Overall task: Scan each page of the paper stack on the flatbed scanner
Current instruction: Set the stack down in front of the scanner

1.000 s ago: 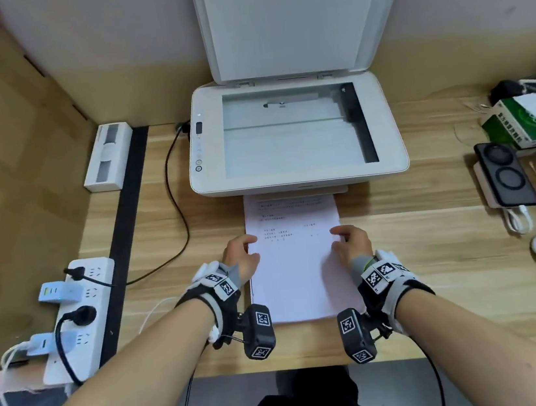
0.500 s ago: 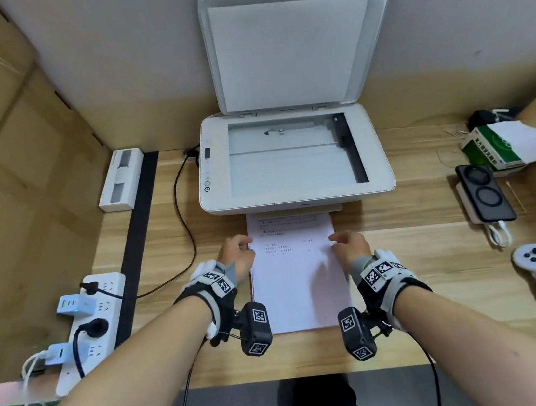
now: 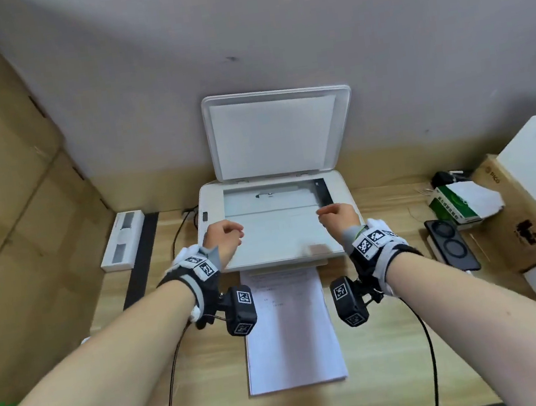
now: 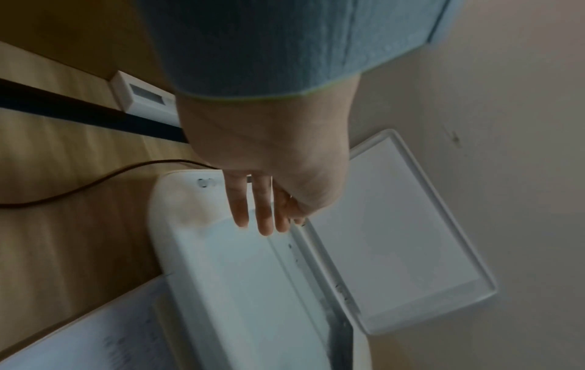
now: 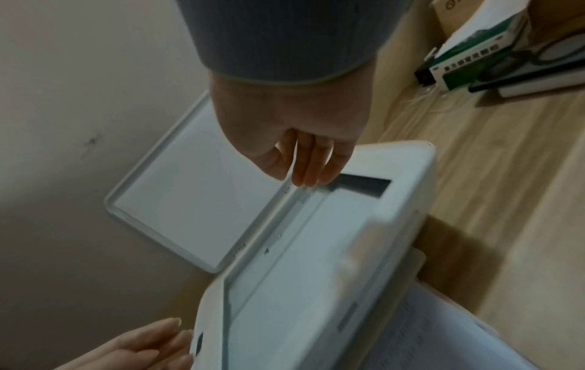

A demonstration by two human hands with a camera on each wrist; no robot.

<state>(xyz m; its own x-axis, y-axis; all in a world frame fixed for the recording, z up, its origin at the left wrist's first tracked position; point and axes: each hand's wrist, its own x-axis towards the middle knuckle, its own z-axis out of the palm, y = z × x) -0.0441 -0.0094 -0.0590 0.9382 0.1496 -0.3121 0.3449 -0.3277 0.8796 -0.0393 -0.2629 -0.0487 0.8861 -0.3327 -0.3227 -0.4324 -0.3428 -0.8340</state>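
While both hands (image 3: 223,239) (image 3: 338,215) hover loose-fingered and empty over the scanner (image 3: 280,231), blur hides any sheet on its glass.

Scanner lid (image 3: 276,133) stands open — glass bed (image 3: 276,225) lies reachable; boxes (image 3: 517,214) crowd the right.

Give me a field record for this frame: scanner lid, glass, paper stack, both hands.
scanner lid: raised, leaning back toward the wall
scanner glass: a sheet lies over its near part, far strip bare
paper stack: flat on the desk in front of the scanner
left hand: above the sheet's left edge, fingers straight, holding nothing
right hand: above the sheet's right edge, fingers relaxed, holding nothing
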